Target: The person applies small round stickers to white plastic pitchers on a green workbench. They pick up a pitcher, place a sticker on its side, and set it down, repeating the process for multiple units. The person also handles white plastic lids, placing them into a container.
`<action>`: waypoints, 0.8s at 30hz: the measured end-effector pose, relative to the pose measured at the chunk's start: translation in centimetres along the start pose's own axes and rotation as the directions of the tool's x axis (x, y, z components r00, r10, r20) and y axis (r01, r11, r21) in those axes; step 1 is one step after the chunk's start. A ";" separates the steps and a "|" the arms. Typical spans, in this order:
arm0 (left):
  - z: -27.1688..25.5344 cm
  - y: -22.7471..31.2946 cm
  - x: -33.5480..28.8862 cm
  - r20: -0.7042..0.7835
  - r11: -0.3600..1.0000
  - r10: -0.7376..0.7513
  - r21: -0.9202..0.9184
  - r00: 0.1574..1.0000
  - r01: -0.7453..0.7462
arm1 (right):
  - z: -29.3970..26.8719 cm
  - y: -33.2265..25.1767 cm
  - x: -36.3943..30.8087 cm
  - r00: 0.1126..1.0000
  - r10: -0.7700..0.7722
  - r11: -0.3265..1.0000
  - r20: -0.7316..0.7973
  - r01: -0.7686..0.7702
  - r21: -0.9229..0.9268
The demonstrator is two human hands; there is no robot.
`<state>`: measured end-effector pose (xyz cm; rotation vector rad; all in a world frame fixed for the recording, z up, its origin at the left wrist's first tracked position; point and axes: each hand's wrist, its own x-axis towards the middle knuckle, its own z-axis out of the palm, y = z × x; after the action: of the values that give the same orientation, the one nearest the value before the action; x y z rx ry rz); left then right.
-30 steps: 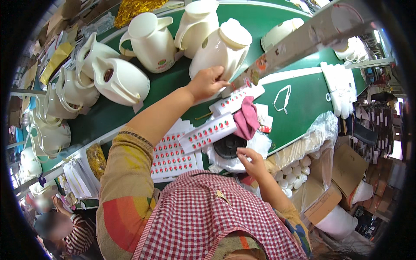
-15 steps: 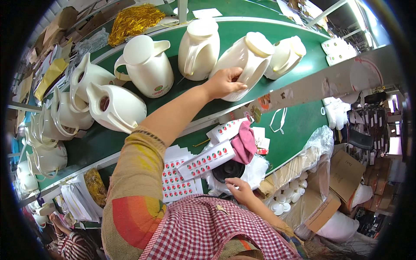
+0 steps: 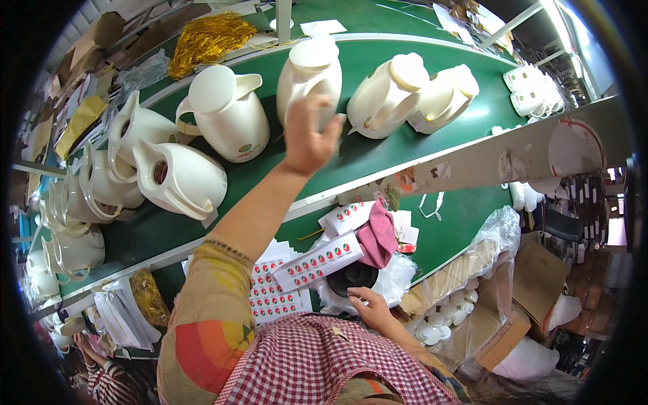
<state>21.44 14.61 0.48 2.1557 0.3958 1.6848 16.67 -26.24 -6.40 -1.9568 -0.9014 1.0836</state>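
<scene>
My left hand (image 3: 310, 138), blurred at the fingers, is raised in front of an upright cream jug (image 3: 312, 57); thumb and fingers are apart. Whether it touches the jug's handle I cannot tell. Right of it stands another cream jug (image 3: 388, 91), tilted in view, with a further cream jug (image 3: 442, 98) beside it. On the left is a cream jug with a lid and spout (image 3: 226, 111), a small printed mark low on its side. My right hand (image 3: 374, 310), fingers loosely spread, is at the edge of a round black dish (image 3: 352, 275).
Sheets of round red-and-green stickers (image 3: 317, 262) and a pink cloth (image 3: 378, 236) lie near the dish. More open jugs (image 3: 181, 179) crowd the left. A metal rail (image 3: 472, 152) crosses the right. A carton (image 3: 503, 341) and bagged white lids (image 3: 445, 314) stand lower right.
My left hand has let go of the jug it held and moved left to the neighbouring one. That released jug stands slightly farther right. My right hand has shifted little.
</scene>
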 end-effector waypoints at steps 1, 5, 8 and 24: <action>-0.9 -1.0 -0.4 -0.109 0.985 -0.113 0.119 0.988 0.126 | 0.2 0.0 0.1 1.000 0.020 1.000 0.019 -0.020 0.006; -1.7 -7.1 -3.1 0.375 0.434 -0.751 -0.341 0.544 0.834 | 0.6 -2.3 0.6 0.992 0.053 0.998 0.116 -0.048 -0.046; -2.2 -6.3 -3.1 0.512 0.265 -0.691 -0.478 0.510 0.838 | 0.5 -3.2 0.2 0.994 0.029 0.998 0.106 -0.023 -0.059; -28.8 18.3 -4.2 0.677 0.523 -0.647 0.059 0.351 0.850 | -6.9 -25.1 5.1 0.769 -0.632 0.642 0.097 0.590 -0.491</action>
<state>-7.68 -0.09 11.31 1.6801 0.7319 0.3820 19.05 -11.14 15.31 -1.8095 -1.7758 0.3702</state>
